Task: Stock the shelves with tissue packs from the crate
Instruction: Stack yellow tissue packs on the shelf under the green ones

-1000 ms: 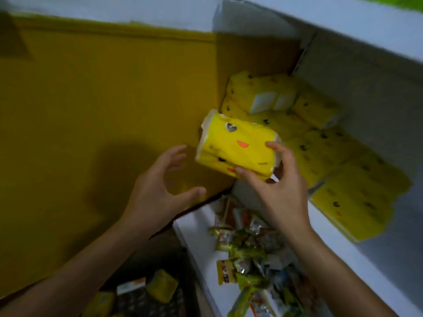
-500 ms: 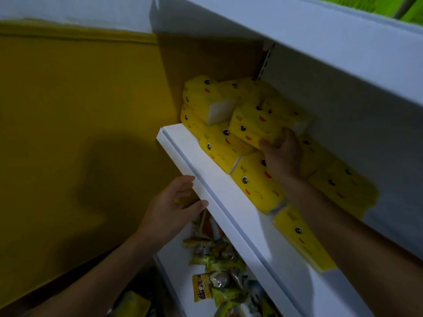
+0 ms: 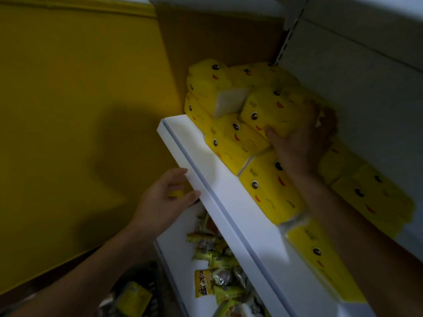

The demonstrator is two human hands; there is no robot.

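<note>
Glossy yellow plastic-wrapped tissue packs (image 3: 272, 191) on a smooth matt white shelf (image 3: 231, 213).

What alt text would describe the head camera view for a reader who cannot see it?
A right hand grips a yellow tissue pack atop matching packs on a white shelf; the left hand rests at the shelf's front edge.

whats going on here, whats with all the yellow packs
A person is stocking a white shelf with yellow tissue packs. The right hand grips one tissue pack and holds it on top of the stack of packs at the shelf's left end. The left hand holds nothing and sits at the shelf's front edge. More packs lie in a row along the shelf to the right, and snack packets fill the shelf below.
</note>
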